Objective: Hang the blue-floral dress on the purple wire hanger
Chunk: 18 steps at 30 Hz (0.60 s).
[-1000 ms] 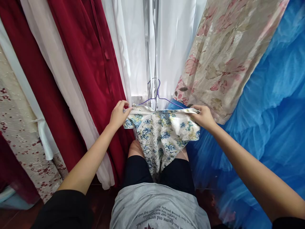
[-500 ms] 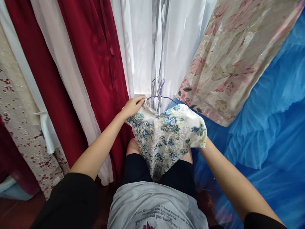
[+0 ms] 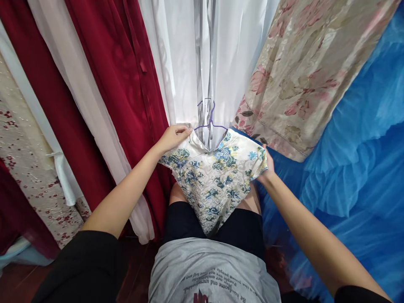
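Observation:
A short-sleeved floral top (image 3: 217, 172), cream with blue and yellow-green flowers, hangs on a thin purple hanger (image 3: 212, 122) in front of my body. My left hand (image 3: 176, 135) pinches its shoulder on the left, close to the neckline. At the opposite sleeve edge is my right hand (image 3: 267, 165), its thumb at the cloth and its other fingers mostly hidden behind it. The fabric spreads between both hands and narrows downward over my thighs. The hanger's hook shows against white cloth.
Long dark red dresses (image 3: 104, 84) and a pale pink one (image 3: 75, 80) hang to the left. White cloth (image 3: 183, 63) with grey ribbons hangs straight ahead. A beige floral garment (image 3: 303, 92) and blue tulle (image 3: 341, 176) fill the right side. Dark red floor (image 3: 135, 269) shows below.
My right hand has come into view at the sleeve edge, where cloth hid it before. The right shoulder and sleeve now lie flatter and wider. My left hand keeps its hold.

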Available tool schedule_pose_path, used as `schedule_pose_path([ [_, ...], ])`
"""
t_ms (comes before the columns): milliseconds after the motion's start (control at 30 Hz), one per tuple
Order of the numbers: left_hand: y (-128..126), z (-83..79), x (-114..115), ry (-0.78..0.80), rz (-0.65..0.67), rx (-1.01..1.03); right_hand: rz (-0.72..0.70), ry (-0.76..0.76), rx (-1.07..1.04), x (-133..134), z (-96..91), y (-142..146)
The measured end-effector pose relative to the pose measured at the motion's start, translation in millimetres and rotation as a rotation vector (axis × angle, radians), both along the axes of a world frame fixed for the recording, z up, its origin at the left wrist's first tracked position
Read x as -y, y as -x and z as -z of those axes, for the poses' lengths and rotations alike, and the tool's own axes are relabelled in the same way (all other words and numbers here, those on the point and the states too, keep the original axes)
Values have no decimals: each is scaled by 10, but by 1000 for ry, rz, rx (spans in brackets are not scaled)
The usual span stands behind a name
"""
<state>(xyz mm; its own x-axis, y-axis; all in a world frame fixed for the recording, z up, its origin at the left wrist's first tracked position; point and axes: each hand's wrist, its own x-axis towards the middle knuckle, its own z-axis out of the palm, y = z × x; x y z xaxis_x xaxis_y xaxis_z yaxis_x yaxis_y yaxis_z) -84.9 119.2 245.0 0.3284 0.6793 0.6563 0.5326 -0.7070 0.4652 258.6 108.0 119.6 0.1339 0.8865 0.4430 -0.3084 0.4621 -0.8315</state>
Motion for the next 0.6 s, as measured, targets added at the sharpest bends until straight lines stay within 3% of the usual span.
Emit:
schedule_pose_path([
  [100, -16, -7, 58, -78, -47, -22, -4, 61, -49, 139, -111, -77],
  [233, -54, -104, 5, -191, -173, -38, 90, 43, -88, 200, -286, -54],
  [333, -161, -189, -63, -292, -280, -148, 168, 24, -105, 266, -314, 22],
  [400, -280, -209, -119, -356, -323, -254, 297, -10, -80, 416, -226, 122],
  [500, -446, -121, -213, -444, -324, -370, 480, -41, 29, 839, 74, 364],
  [567, -488, 29, -258, -495, -260, -397, 481, -68, 155, 1196, 328, 554],
  [600, -481, 123, -269, -501, -214, -385, 403, -143, 234, 1372, 445, 641],
])
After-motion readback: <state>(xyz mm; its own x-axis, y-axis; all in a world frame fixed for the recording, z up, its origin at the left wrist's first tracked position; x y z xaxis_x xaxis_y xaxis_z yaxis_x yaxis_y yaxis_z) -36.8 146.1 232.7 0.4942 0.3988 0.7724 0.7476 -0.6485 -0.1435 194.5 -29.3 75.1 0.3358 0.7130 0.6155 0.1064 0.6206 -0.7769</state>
